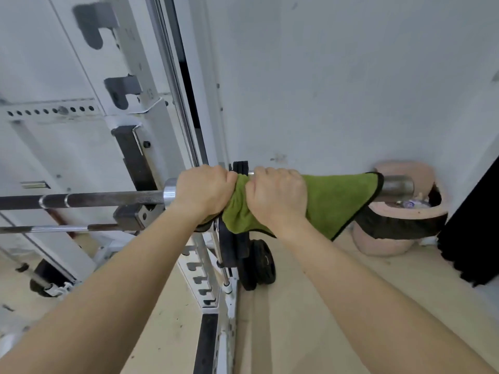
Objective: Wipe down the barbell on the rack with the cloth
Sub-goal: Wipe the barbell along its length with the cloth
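A dark steel barbell (pixel 89 198) lies across the white rack (pixel 140 103), its shaft running in from the left. A green cloth (pixel 337 201) with a black hem is draped over the bar's right sleeve, whose bare end (pixel 397 186) sticks out beyond it. My left hand (pixel 202 188) is closed around the bar and the cloth's left edge, just right of the shiny collar. My right hand (pixel 278 197) grips the cloth-wrapped sleeve right beside it. The two hands nearly touch.
A second thinner bar (pixel 54 228) runs below the barbell. Black weight plates (pixel 259 264) stand on the floor by the rack's base. A pink bin (pixel 388 238) with a black liner sits in the corner against the white wall. A black curtain hangs at the right edge.
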Tool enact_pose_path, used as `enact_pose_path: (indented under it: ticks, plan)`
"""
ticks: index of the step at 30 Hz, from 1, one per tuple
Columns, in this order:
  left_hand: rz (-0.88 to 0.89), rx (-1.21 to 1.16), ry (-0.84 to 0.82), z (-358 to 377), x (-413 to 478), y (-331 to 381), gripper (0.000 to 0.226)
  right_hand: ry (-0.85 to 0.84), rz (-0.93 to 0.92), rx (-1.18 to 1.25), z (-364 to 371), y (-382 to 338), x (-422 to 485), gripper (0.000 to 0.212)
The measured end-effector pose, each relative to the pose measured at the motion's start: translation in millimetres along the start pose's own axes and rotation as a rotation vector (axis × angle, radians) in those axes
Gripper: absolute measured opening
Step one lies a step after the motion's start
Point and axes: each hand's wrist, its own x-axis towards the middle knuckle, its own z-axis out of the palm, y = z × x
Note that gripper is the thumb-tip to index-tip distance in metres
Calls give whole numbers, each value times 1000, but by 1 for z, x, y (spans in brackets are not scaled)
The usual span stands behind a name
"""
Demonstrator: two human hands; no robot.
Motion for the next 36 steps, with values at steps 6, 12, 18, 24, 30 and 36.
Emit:
enact_pose_path:
  ticks: [6, 12, 18, 24, 30, 36]
  plan:
    - [9, -185, -181, -9, 40, 53, 37, 188, -191, -75, 16, 79, -28, 37]
    - [96, -137, 41, -31, 60, 161, 35, 72, 25, -185, -15, 173, -29, 42]
    - [-10, -207, 198, -25, 40, 168, 38, -455, 108, 5, -40, 170, 15, 49]
    - [-132, -165, 216, -2, -2, 89, 39, -301, 33, 31, -29, 101, 12, 47]
    - [-220, -138, -137, -15, 31, 72, 41, 106, -138, 56, 2, 114, -40, 38]
    - [25, -134, -53, -45, 61, 180, 41, 139, 131, 75, -7, 214, -50, 36]
